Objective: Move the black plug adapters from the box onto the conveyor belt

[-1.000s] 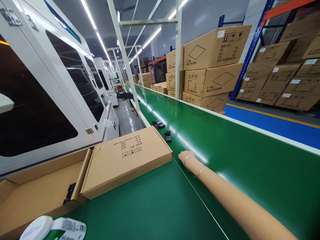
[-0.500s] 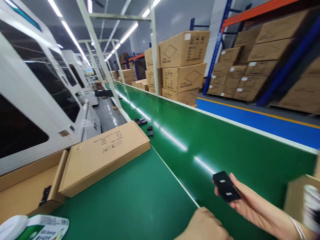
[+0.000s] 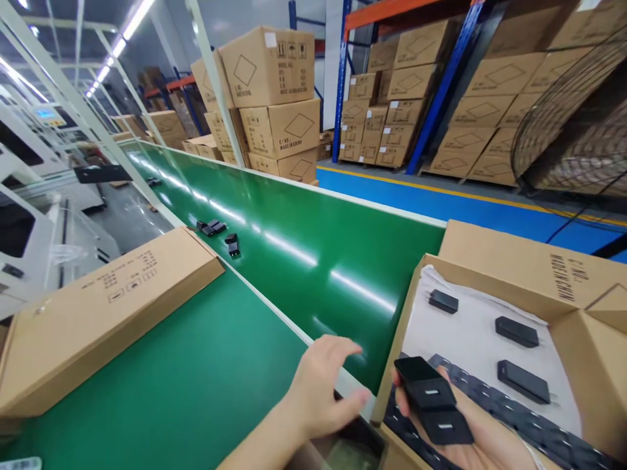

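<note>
In the head view my right hand (image 3: 492, 427) holds a pair of black USB chargers (image 3: 432, 393) side by side, their pale port slots facing up. It is over the near edge of an open cardboard box (image 3: 410, 313) at the right. My left hand (image 3: 321, 385) is empty, thumb and fingers apart, above the white rail between the green surfaces. Inside the box, a white sheet (image 3: 465, 333) carries single black chargers (image 3: 523, 382) with metal prongs. Rows of black chargers (image 3: 514, 418) lie packed nearer me, partly hidden by my right hand.
A green conveyor belt (image 3: 294, 215) runs away to the far left, with several black chargers (image 3: 213, 227) on it. A long closed carton (image 3: 112, 294) lies on the green table at left. Stacked cartons (image 3: 279, 124) and a fan (image 3: 563, 124) stand beyond the belt.
The view has swung right, bringing the open box into sight. My right hand has carried the chargers over the box. My left hand has gone from curled to spread.
</note>
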Available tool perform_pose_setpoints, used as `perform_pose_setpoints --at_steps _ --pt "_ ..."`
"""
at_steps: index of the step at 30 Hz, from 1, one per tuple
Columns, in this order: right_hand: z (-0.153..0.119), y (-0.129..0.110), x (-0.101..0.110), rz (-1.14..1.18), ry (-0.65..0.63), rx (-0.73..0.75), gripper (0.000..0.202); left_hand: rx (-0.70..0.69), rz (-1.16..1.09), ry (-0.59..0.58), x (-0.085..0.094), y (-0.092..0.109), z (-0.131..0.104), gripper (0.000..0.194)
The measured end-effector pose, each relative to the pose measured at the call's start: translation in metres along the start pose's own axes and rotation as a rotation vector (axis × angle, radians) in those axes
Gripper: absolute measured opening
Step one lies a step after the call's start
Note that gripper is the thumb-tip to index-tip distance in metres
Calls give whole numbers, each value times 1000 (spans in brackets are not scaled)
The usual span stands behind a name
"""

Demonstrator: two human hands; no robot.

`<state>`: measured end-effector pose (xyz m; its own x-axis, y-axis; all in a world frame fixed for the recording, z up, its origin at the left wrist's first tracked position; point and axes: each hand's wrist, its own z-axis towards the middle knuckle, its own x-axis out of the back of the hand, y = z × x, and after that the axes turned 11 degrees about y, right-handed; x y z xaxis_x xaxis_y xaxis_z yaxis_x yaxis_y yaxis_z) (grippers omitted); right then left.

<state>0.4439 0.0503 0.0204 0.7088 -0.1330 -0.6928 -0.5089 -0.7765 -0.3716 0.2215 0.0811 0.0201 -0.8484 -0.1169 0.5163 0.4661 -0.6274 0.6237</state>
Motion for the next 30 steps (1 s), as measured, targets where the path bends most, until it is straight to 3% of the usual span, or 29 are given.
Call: perform_pose_setpoints --at_steps 3,7,12,16,22,24,26,30 --pt "0 9 -2 9 -9 -11 38 -101 -121 25 -2 32 5 61" --pt "-2 17 0 49 0 -37 33 -188 -68 60 -14 53 7 55" --pt "1 14 -2 8 -7 -84 44 -231 -35 149 -21 53 6 42" --pt "3 13 -5 -26 45 -108 36 -206 -55 189 -22 55 5 36" --pt "-2 10 -12 -100 165 -26 41 -130 -92 173 -28 51 0 49" --pt "-6 -4 -13 -234 248 70 44 -137 -125 132 -28 42 -3 58" --pt "-8 -28 -9 -421 394 291 48 -78 -152 128 -25 25 -6 55" --pt "-1 -83 17 -1093 775 902 62 292 -120 223 -17 -16 -8 32"
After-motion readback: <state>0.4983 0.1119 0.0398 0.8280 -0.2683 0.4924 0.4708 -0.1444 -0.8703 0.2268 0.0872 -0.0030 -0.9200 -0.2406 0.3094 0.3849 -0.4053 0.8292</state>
